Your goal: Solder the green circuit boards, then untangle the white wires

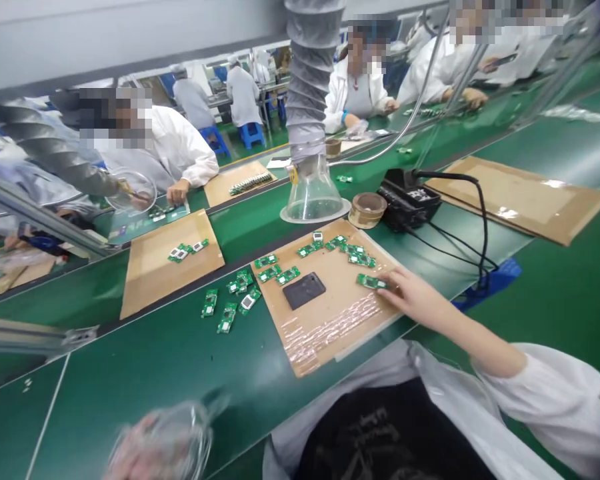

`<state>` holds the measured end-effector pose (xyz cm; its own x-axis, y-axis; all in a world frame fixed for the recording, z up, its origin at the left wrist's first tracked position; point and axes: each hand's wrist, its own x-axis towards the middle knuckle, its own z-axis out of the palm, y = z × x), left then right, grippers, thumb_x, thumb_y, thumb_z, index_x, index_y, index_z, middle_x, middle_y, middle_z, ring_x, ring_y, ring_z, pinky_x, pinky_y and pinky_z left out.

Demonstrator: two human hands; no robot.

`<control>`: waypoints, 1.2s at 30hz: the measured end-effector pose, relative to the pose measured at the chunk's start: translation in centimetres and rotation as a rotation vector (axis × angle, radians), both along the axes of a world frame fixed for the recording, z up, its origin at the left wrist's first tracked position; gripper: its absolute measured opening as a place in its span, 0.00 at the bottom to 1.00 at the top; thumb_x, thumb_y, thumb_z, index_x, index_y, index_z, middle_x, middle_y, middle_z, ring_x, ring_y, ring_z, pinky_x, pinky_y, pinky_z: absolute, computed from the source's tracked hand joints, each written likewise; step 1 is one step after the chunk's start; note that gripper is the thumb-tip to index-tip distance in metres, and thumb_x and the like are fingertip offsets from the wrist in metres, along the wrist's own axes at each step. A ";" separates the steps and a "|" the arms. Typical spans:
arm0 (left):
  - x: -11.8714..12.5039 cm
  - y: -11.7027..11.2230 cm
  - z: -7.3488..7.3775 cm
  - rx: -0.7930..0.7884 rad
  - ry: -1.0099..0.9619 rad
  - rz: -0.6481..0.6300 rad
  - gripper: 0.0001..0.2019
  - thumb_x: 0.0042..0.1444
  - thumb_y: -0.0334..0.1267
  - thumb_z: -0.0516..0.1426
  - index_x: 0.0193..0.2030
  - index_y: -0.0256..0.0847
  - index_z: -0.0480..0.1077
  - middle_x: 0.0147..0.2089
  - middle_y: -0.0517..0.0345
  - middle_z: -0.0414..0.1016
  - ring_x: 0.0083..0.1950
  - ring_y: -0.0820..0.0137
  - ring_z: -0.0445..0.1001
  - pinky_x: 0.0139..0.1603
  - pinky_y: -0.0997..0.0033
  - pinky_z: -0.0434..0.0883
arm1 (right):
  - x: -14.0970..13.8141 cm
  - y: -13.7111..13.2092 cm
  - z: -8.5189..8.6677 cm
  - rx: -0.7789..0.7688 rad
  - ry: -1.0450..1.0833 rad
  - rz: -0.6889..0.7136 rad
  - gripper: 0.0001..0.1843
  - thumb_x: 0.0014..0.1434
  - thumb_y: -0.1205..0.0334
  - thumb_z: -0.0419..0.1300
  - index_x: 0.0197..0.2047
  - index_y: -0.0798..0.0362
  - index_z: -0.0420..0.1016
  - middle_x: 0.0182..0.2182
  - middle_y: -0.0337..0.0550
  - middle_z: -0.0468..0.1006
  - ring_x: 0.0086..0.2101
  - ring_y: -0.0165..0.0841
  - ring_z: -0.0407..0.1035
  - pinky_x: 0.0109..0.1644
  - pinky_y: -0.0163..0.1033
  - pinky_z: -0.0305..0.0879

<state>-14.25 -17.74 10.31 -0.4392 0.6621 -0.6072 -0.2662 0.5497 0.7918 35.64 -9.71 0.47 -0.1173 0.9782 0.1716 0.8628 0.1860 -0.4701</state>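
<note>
My right hand (405, 290) reaches over a tan cardboard sheet (337, 340) and pinches the right end of a small green circuit board (369, 281). On the sheet, left of that hand, lies a flat black rectangular block (304, 291). Several more boards (287, 275) are spread along the sheet's far and left edges. Others, such as one board (227, 317), lie on the green bench beside it. At the bottom left my left hand (147, 447) is smeared by motion, with crumpled-looking clear plastic (195, 433) around it; its fingers cannot be made out.
A clear suction hood (313, 200) hangs beyond the sheet. Near it are a tape roll (367, 210) and a black device (410, 200) with cables. Another cardboard sheet (525, 193) lies at right. Across the bench, a co-worker (155, 147) sits near a cardboard sheet (175, 280) bearing boards.
</note>
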 end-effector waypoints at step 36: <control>7.9 2.9 -1.7 0.849 -0.059 0.023 0.03 0.69 0.35 0.59 0.48 0.44 0.71 0.21 0.73 0.46 0.23 0.78 0.53 0.38 0.74 0.68 | -21.5 4.0 9.3 -0.276 0.468 0.666 0.13 0.73 0.52 0.60 0.41 0.48 0.83 0.38 0.37 0.83 0.40 0.32 0.76 0.43 0.37 0.68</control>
<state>-6.33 -14.80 8.60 -0.4415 0.8946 0.0691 -0.3234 -0.2305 0.9177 14.09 -5.72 9.77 -0.6584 0.7443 0.1119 0.3201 0.4115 -0.8534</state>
